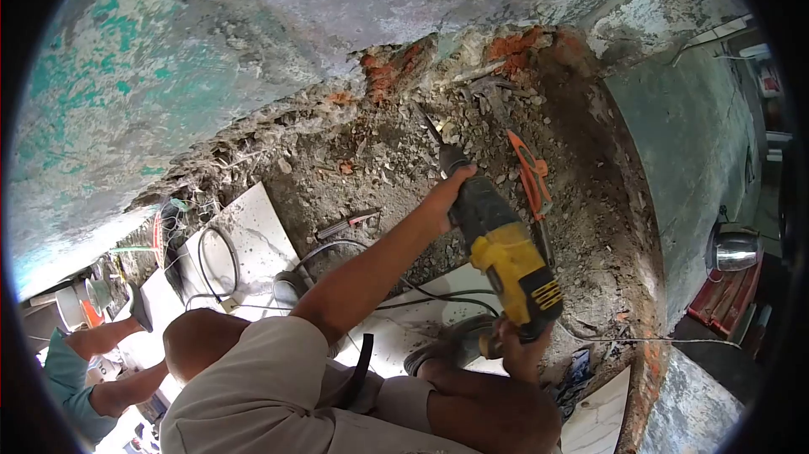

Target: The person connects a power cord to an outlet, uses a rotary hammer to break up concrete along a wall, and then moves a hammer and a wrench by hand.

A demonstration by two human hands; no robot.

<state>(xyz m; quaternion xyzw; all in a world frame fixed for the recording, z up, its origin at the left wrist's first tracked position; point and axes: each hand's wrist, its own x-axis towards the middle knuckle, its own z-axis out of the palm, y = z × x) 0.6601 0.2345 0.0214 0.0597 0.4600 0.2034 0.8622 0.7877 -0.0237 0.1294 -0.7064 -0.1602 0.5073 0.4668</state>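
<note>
A yellow and black rotary hammer [506, 260] slants across the middle of the view. Its chisel bit [430, 124] points up and left at the broken rubble [371, 151] along the wall's foot. My left hand [451, 197] is wrapped round the black front section, just behind the bit. At the rear, my right hand [524, 351] grips the handle end, partly hidden by the tool body. Beside the drill lies an orange-handled tool [531, 174], and a metal hammer-like head [493, 88] rests in the rubble above it.
Peeling wall [211, 58] overhangs the rubble. Black cable [421, 290] loops across white marbled tiles [244, 235]. A small slim tool [347, 225] lies on the dirt. Another person's leg [126, 391] shows at lower left. A shiny metal pot [735, 249] stands at far right.
</note>
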